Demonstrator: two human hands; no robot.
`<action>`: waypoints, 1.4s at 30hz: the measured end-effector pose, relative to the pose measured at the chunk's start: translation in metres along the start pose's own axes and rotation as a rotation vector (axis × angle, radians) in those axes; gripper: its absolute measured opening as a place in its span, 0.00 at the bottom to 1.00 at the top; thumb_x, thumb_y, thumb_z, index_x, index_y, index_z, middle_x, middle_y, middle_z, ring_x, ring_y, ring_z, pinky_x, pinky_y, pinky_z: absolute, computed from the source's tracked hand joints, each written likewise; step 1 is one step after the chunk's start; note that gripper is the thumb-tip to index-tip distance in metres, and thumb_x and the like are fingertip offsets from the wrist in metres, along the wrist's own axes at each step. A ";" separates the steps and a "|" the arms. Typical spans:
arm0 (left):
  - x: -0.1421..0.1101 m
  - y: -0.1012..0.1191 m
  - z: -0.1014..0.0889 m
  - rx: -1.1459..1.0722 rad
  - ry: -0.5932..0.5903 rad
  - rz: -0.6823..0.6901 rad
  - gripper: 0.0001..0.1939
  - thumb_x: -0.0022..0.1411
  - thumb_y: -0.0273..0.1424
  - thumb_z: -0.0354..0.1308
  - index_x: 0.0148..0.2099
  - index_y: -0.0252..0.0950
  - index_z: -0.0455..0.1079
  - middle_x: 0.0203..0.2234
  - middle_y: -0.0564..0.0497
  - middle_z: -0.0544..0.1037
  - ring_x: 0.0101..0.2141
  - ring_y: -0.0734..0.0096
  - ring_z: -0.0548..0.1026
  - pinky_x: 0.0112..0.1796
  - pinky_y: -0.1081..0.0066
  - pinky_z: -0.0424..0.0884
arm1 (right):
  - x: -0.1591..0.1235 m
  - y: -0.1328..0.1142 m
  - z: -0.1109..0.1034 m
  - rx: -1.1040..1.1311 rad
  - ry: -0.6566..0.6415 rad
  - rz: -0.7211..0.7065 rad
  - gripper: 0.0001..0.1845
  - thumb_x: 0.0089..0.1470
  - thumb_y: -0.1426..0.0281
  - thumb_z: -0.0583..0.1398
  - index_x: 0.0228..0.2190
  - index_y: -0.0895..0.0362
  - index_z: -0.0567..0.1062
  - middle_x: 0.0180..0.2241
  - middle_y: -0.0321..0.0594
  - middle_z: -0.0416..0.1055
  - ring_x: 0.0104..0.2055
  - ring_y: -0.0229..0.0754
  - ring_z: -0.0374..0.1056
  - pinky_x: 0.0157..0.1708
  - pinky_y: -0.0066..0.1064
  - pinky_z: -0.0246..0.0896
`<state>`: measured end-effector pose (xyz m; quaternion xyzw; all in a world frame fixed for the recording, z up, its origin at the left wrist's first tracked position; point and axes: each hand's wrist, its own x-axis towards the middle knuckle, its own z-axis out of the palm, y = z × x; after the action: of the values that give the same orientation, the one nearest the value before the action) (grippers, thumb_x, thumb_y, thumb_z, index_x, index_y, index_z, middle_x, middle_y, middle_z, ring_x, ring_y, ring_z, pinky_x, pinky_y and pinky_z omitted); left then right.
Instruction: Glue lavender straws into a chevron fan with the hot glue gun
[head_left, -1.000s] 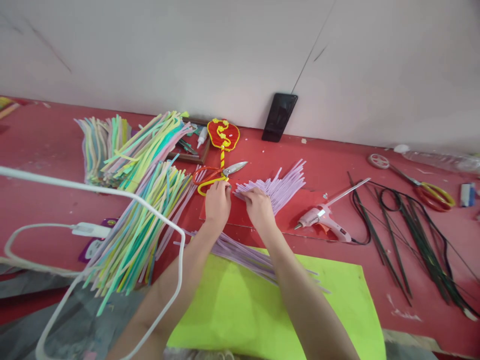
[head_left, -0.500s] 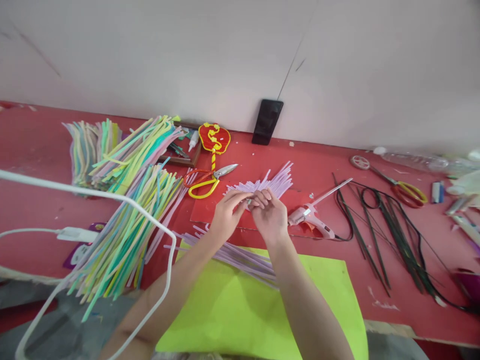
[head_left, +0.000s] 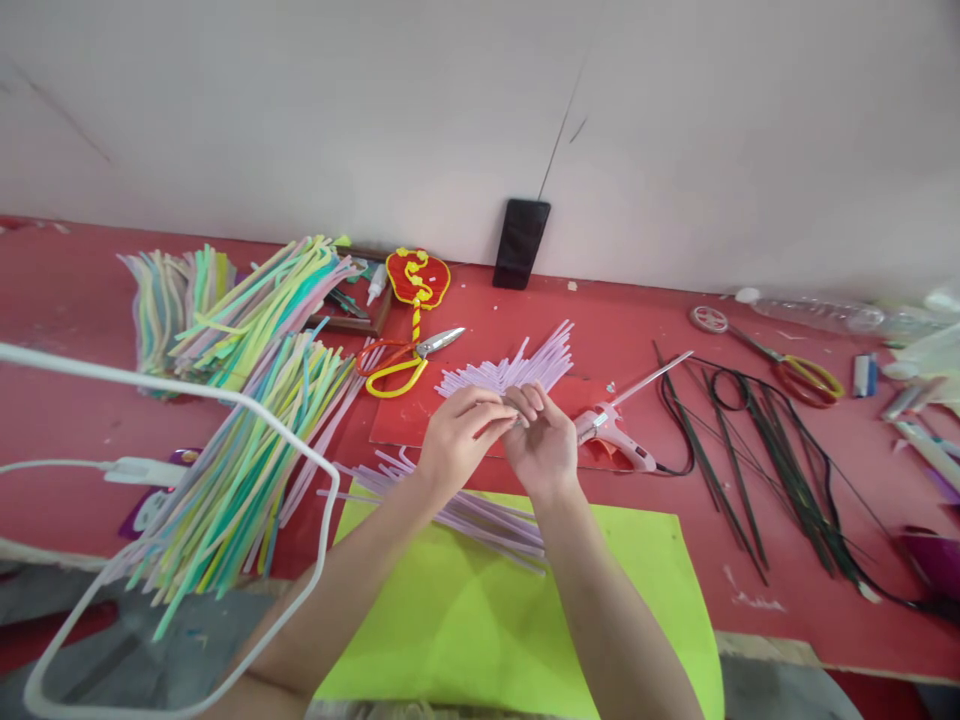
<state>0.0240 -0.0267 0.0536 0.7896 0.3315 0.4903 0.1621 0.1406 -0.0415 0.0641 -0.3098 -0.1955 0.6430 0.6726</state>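
Observation:
My left hand and my right hand meet over the middle of the table. The left thumb and forefinger are pinched together at the right fingertips; what they hold is too small to make out. My right palm faces up, with its fingers curled inward. Just beyond the hands, short lilac pipe cleaners lie in a fanned, feather-like row on a red board. Longer lilac pipe cleaners lie below my left wrist, partly on a lime-green sheet. Right of my hands rests a pink glue gun.
Pastel pipe cleaner bundles cover the left side. Scissors lie near a red-and-yellow ornament. A phone leans on the wall. Dark green stems and other scissors lie right. A white looped tube crosses my left forearm.
The view has shifted slightly, so the table things sit a little further left. My right fingers have opened a little from the left fingertips, which still pinch.

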 end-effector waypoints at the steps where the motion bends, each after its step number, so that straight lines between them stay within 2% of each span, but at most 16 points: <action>1: -0.002 0.001 0.000 0.026 -0.018 0.016 0.05 0.64 0.29 0.55 0.37 0.39 0.72 0.33 0.51 0.77 0.36 0.73 0.76 0.40 0.71 0.73 | -0.001 -0.001 -0.002 -0.006 0.001 0.014 0.16 0.56 0.67 0.53 0.19 0.53 0.55 0.21 0.30 0.42 0.21 0.35 0.46 0.26 0.25 0.58; 3: -0.006 0.001 0.000 0.079 -0.081 0.029 0.07 0.66 0.28 0.52 0.39 0.39 0.72 0.34 0.50 0.77 0.37 0.73 0.76 0.41 0.71 0.72 | -0.002 -0.004 -0.007 -0.073 -0.007 0.042 0.15 0.55 0.65 0.55 0.19 0.53 0.59 0.21 0.30 0.46 0.22 0.34 0.48 0.26 0.26 0.58; 5: -0.011 -0.002 0.000 0.124 -0.171 -0.015 0.09 0.67 0.28 0.49 0.39 0.38 0.71 0.32 0.50 0.78 0.35 0.73 0.76 0.39 0.73 0.72 | -0.003 -0.008 -0.014 -0.199 -0.033 0.057 0.15 0.53 0.63 0.58 0.19 0.54 0.63 0.21 0.31 0.51 0.23 0.34 0.52 0.28 0.26 0.59; 7: -0.013 -0.007 0.001 0.156 -0.271 -0.116 0.08 0.67 0.27 0.49 0.36 0.38 0.70 0.30 0.52 0.78 0.32 0.73 0.76 0.35 0.75 0.70 | -0.002 -0.013 -0.022 -0.321 -0.066 0.069 0.15 0.51 0.61 0.60 0.20 0.55 0.67 0.21 0.32 0.57 0.25 0.34 0.56 0.30 0.28 0.60; 9: -0.011 -0.013 0.001 0.205 -0.308 -0.229 0.06 0.65 0.27 0.52 0.35 0.38 0.68 0.29 0.52 0.78 0.31 0.72 0.77 0.32 0.75 0.69 | 0.000 -0.021 -0.031 -0.386 -0.087 0.073 0.14 0.49 0.59 0.62 0.22 0.56 0.71 0.23 0.33 0.63 0.27 0.35 0.61 0.34 0.29 0.63; 11: -0.006 -0.019 0.001 0.265 -0.317 -0.317 0.04 0.64 0.27 0.54 0.35 0.38 0.67 0.29 0.52 0.78 0.32 0.69 0.77 0.32 0.73 0.69 | 0.003 -0.031 -0.042 -0.426 -0.047 -0.016 0.13 0.47 0.59 0.64 0.22 0.56 0.73 0.24 0.34 0.66 0.29 0.35 0.64 0.37 0.30 0.64; 14: 0.000 -0.027 0.002 0.312 -0.287 -0.409 0.03 0.64 0.27 0.53 0.36 0.38 0.66 0.28 0.51 0.78 0.33 0.66 0.77 0.33 0.71 0.69 | 0.008 -0.049 -0.062 -0.419 0.115 -0.193 0.12 0.41 0.60 0.67 0.23 0.55 0.74 0.25 0.33 0.69 0.28 0.35 0.66 0.37 0.30 0.66; 17: 0.000 -0.030 0.008 0.331 -0.279 -0.409 0.08 0.66 0.26 0.47 0.37 0.37 0.66 0.30 0.49 0.79 0.35 0.65 0.77 0.37 0.68 0.70 | 0.009 -0.068 -0.091 -0.494 0.336 -0.366 0.12 0.41 0.60 0.66 0.23 0.56 0.74 0.24 0.33 0.70 0.27 0.35 0.67 0.33 0.30 0.65; 19: -0.003 -0.030 0.017 0.328 -0.306 -0.317 0.10 0.67 0.26 0.45 0.41 0.36 0.67 0.38 0.45 0.78 0.42 0.64 0.76 0.44 0.64 0.70 | 0.008 -0.079 -0.114 -0.652 0.547 -0.472 0.13 0.43 0.59 0.64 0.23 0.57 0.74 0.23 0.34 0.70 0.26 0.35 0.66 0.31 0.30 0.63; 21: -0.005 -0.027 0.028 0.336 -0.388 -0.194 0.15 0.67 0.29 0.44 0.53 0.35 0.64 0.52 0.42 0.72 0.55 0.63 0.68 0.55 0.60 0.63 | 0.008 -0.088 -0.138 -0.806 0.757 -0.522 0.13 0.45 0.59 0.61 0.23 0.57 0.74 0.23 0.35 0.70 0.26 0.37 0.65 0.30 0.32 0.61; 24: -0.006 -0.025 0.043 0.427 -0.578 -0.099 0.25 0.68 0.38 0.43 0.64 0.33 0.52 0.63 0.41 0.59 0.64 0.60 0.53 0.62 0.53 0.49 | 0.009 -0.094 -0.167 -1.065 0.891 -0.439 0.12 0.44 0.61 0.58 0.24 0.57 0.74 0.23 0.37 0.70 0.28 0.41 0.65 0.33 0.35 0.61; 26: -0.006 -0.026 0.051 0.483 -0.676 -0.079 0.30 0.68 0.42 0.42 0.66 0.31 0.48 0.65 0.40 0.53 0.65 0.57 0.48 0.62 0.51 0.46 | 0.011 -0.093 -0.177 -1.269 0.897 -0.332 0.12 0.40 0.62 0.59 0.24 0.57 0.74 0.24 0.38 0.71 0.29 0.43 0.66 0.35 0.37 0.60; 29: -0.008 -0.030 0.057 0.541 -0.746 -0.077 0.33 0.68 0.45 0.41 0.67 0.29 0.46 0.66 0.40 0.49 0.65 0.56 0.46 0.63 0.52 0.44 | 0.013 -0.088 -0.182 -1.425 0.843 -0.255 0.13 0.40 0.60 0.57 0.24 0.57 0.74 0.25 0.42 0.72 0.30 0.45 0.66 0.35 0.38 0.59; 35: -0.013 -0.032 0.061 0.562 -0.794 -0.101 0.35 0.67 0.47 0.40 0.67 0.28 0.46 0.66 0.40 0.46 0.66 0.57 0.45 0.63 0.54 0.43 | 0.017 -0.080 -0.185 -1.483 0.802 -0.227 0.17 0.42 0.57 0.56 0.26 0.57 0.74 0.29 0.45 0.74 0.32 0.46 0.67 0.35 0.37 0.59; 39: -0.004 -0.029 0.057 0.449 -0.841 -0.177 0.33 0.69 0.44 0.36 0.67 0.28 0.44 0.66 0.40 0.47 0.66 0.60 0.44 0.63 0.55 0.41 | 0.018 -0.081 -0.184 -1.473 0.779 -0.214 0.16 0.42 0.57 0.56 0.26 0.57 0.75 0.29 0.45 0.74 0.32 0.47 0.67 0.35 0.36 0.59; 42: 0.009 -0.031 0.055 0.329 -0.762 -0.296 0.28 0.70 0.37 0.30 0.68 0.31 0.44 0.65 0.43 0.51 0.65 0.67 0.47 0.64 0.58 0.42 | 0.018 -0.082 -0.182 -1.484 0.816 -0.230 0.16 0.42 0.58 0.56 0.26 0.57 0.75 0.28 0.44 0.74 0.31 0.46 0.67 0.34 0.36 0.59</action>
<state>0.0637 0.0059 0.0158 0.8734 0.4310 0.0765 0.2134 0.3234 -0.0527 -0.0162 -0.8556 -0.3385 0.1142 0.3746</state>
